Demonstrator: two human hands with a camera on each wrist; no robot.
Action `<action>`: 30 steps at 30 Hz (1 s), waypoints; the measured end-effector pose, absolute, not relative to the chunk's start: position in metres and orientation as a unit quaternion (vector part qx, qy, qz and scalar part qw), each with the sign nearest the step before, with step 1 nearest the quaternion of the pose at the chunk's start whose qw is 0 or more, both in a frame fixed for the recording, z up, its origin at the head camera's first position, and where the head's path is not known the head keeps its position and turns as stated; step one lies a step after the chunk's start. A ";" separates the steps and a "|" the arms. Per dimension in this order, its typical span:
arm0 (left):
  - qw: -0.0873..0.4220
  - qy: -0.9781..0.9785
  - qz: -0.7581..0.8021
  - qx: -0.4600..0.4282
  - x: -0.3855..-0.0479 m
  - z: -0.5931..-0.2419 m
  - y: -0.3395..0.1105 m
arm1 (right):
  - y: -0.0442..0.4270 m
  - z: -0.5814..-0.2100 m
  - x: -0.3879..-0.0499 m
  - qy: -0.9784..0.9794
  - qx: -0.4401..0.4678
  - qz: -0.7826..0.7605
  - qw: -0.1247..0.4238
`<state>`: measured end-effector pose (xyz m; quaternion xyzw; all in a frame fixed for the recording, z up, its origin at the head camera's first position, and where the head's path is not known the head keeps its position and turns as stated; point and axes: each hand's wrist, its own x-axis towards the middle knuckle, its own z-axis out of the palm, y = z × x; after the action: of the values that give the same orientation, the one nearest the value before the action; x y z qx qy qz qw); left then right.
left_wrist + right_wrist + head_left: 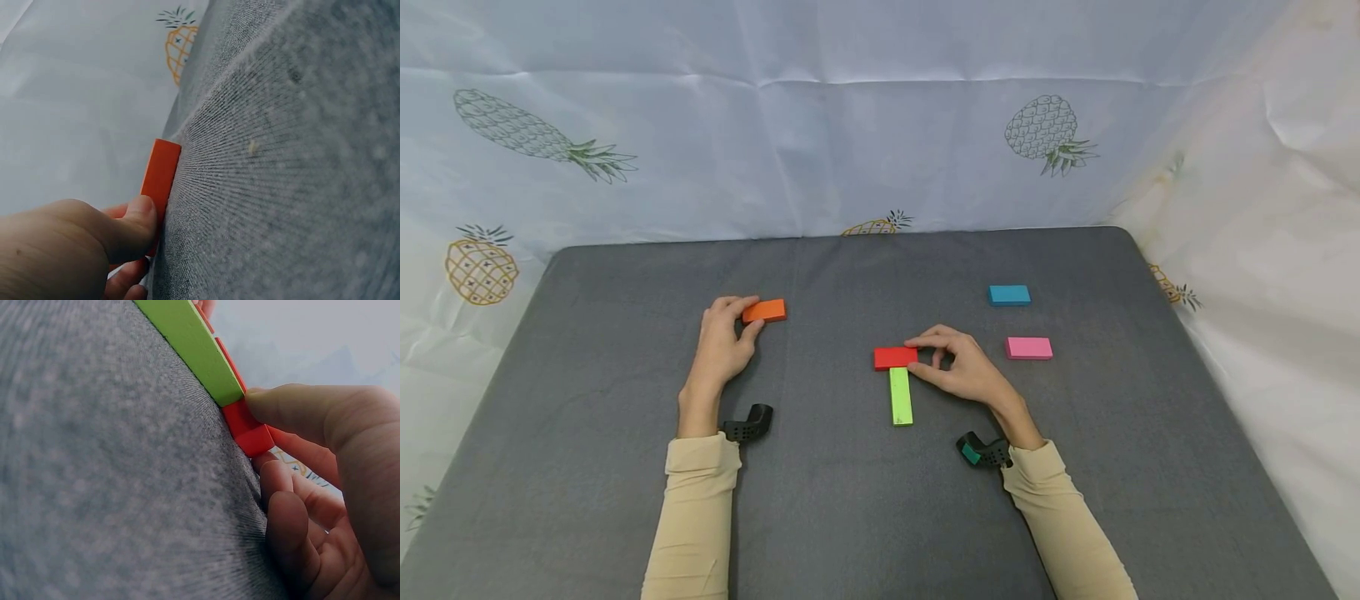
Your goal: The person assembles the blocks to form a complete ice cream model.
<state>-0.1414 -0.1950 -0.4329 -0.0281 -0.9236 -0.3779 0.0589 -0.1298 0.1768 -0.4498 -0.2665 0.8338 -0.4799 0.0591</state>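
Note:
On the left side of the table, my left hand (723, 343) pinches one end of an orange block (765, 311) between thumb and fingers; the left wrist view shows the orange block (161, 172) lying on the cloth. Near the middle, my right hand (962, 364) pinches the right end of a red block (892, 358). A green block (900, 397) runs from the red block's near side toward me, forming a T shape. In the right wrist view the thumb presses the red block (247, 428) close to where the green block (194, 350) meets it.
A blue block (1009, 296) and a pink block (1029, 348) lie to the right of my right hand. Grey cloth covers the table (842, 517). A white curtain (820, 158) with pineapple prints hangs behind it. Each wrist wears a black camera mount (752, 422).

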 end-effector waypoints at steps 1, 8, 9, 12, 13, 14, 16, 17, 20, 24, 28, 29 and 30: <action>0.061 -0.923 -0.379 -0.028 -0.141 -0.433 -0.195 | 0.177 -0.450 -0.130 0.833 -0.267 -0.480 0.060; 0.083 -0.921 -0.378 -0.045 -0.141 -0.434 -0.191 | 0.176 -0.449 -0.131 0.835 -0.269 -0.477 0.058; 0.086 -0.921 -0.378 -0.049 -0.141 -0.434 -0.190 | 0.176 -0.449 -0.131 0.835 -0.269 -0.477 0.058; 0.088 -0.918 -0.382 -0.063 -0.142 -0.433 -0.183 | 0.176 -0.449 -0.131 0.834 -0.269 -0.479 0.060; 0.086 -0.917 -0.384 -0.069 -0.143 -0.433 -0.180 | 0.176 -0.449 -0.131 0.833 -0.269 -0.479 0.060; 0.084 -0.915 -0.387 -0.075 -0.143 -0.432 -0.176 | 0.176 -0.449 -0.131 0.833 -0.268 -0.480 0.060; 0.076 -0.912 -0.393 -0.088 -0.144 -0.429 -0.166 | 0.176 -0.448 -0.130 0.834 -0.267 -0.479 0.061; 0.070 -0.911 -0.396 -0.096 -0.144 -0.428 -0.161 | 0.176 -0.448 -0.130 0.835 -0.266 -0.478 0.061; 0.055 -0.906 -0.402 -0.122 -0.143 -0.425 -0.145 | 0.176 -0.448 -0.130 0.836 -0.264 -0.476 0.062; 0.042 -0.902 -0.402 -0.152 -0.141 -0.424 -0.124 | 0.176 -0.448 -0.130 0.838 -0.261 -0.475 0.062; 0.035 -0.896 -0.406 -0.178 -0.138 -0.426 -0.109 | 0.175 -0.448 -0.130 0.840 -0.260 -0.472 0.060; 0.035 -0.895 -0.406 -0.184 -0.137 -0.427 -0.106 | 0.175 -0.448 -0.130 0.841 -0.260 -0.472 0.059; 0.034 -0.894 -0.406 -0.188 -0.136 -0.427 -0.103 | 0.175 -0.448 -0.130 0.841 -0.259 -0.472 0.060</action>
<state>-0.1362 -0.1033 -0.4275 -0.1878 -0.8935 -0.4064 0.0341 -0.1303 0.1749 -0.4480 -0.2594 0.8405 -0.4719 0.0597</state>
